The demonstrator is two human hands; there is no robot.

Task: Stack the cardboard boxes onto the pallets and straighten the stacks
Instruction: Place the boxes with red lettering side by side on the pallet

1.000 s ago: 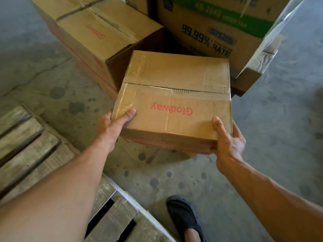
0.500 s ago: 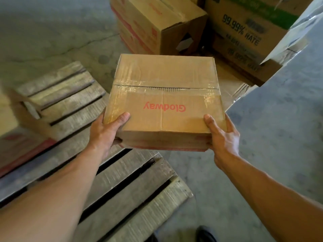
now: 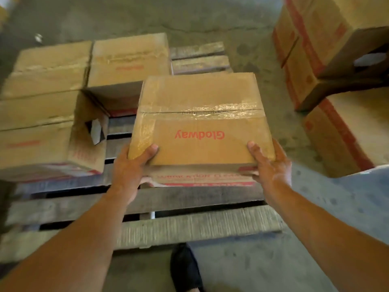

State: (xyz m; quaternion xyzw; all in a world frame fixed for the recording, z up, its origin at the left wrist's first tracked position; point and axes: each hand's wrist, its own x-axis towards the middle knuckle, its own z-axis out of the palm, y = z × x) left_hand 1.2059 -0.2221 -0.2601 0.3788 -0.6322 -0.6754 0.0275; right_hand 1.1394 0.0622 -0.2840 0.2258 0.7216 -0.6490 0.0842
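I carry a taped cardboard box [image 3: 200,121] with red "Glodway" lettering above the wooden pallet [image 3: 189,228]. My left hand [image 3: 130,167] grips its near left corner, thumb on top. My right hand [image 3: 269,165] grips the near right corner, thumb on the lid. The box hangs over the pallet's right part. Three similar boxes stand on the pallet: one at the near left [image 3: 46,140] with a torn side hole, one at the far left [image 3: 48,68], and one behind the carried box [image 3: 128,62].
More cardboard boxes with red stripes [image 3: 328,60] are piled on the concrete floor at the right. My dark shoe [image 3: 185,270] stands just in front of the pallet's near edge. Bare pallet slats show at the front and far right.
The view swung left over the pallet, and the carried box moved with me from the floor pile to above the pallet's slats. Both hands kept their grip.
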